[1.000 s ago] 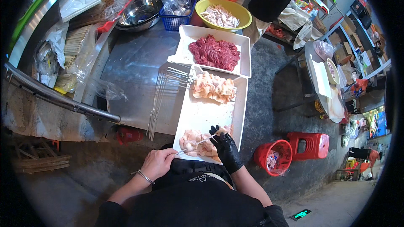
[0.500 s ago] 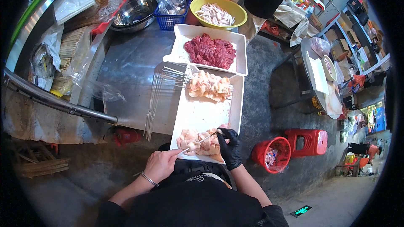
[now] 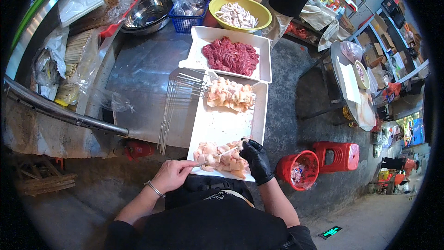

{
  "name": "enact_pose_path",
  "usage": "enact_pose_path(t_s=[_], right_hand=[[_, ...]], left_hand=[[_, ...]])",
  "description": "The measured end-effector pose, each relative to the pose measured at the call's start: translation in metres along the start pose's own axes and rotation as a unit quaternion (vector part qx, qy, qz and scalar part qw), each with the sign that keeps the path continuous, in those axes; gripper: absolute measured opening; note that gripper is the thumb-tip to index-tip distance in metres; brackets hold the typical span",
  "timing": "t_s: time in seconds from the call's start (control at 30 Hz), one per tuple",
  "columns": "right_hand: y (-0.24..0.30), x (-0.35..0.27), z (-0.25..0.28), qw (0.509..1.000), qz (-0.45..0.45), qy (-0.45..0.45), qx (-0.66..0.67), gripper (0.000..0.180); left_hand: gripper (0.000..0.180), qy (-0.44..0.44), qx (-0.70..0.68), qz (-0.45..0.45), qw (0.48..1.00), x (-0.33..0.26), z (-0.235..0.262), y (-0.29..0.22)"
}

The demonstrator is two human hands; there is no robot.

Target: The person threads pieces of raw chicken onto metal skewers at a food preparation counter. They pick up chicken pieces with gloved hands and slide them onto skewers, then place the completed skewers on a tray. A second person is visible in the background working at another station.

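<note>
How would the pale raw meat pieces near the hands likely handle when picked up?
The pale meat pieces look wet and glossy, so probably slippery; the gloved right hand fits that. They slump in a loose heap on the white tray, so likely soft and floppy, light singly.

Meat tray (image 3: 264, 65) behind skewer tray (image 3: 222, 127)

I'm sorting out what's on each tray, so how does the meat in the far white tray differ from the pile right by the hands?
The far meat is dark red and fills the middle of its own square tray; the near pile is pale pink and sits at the near end of the long tray. No hand is on the far meat, while the gloved right hand touches the near pile and the left hand holds a skewer into it. Both look raw.
</note>
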State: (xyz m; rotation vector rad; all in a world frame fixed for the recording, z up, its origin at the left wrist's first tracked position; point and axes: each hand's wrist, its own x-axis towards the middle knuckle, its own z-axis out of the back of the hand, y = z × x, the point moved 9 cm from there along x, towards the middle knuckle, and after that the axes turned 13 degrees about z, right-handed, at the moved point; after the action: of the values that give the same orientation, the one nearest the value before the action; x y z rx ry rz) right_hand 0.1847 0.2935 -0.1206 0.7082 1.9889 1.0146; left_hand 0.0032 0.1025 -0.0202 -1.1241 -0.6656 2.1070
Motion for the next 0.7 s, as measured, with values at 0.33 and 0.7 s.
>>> enact_pose_path(t_s=[0.33, 0.7], right_hand=[[0.005, 0.001, -0.003, 0.993, -0.055, 0.086, 0.055, 0.021], [0.026, -0.012, -0.017, 0.995, -0.002, 0.091, -0.037, 0.024]], left_hand=[[0.025, 0.157, -0.132, 0.011, 0.979, 0.017, 0.0, 0.028], [0.027, 0.143, -0.116, 0.037, 0.982, 0.016, -0.013, 0.034]])
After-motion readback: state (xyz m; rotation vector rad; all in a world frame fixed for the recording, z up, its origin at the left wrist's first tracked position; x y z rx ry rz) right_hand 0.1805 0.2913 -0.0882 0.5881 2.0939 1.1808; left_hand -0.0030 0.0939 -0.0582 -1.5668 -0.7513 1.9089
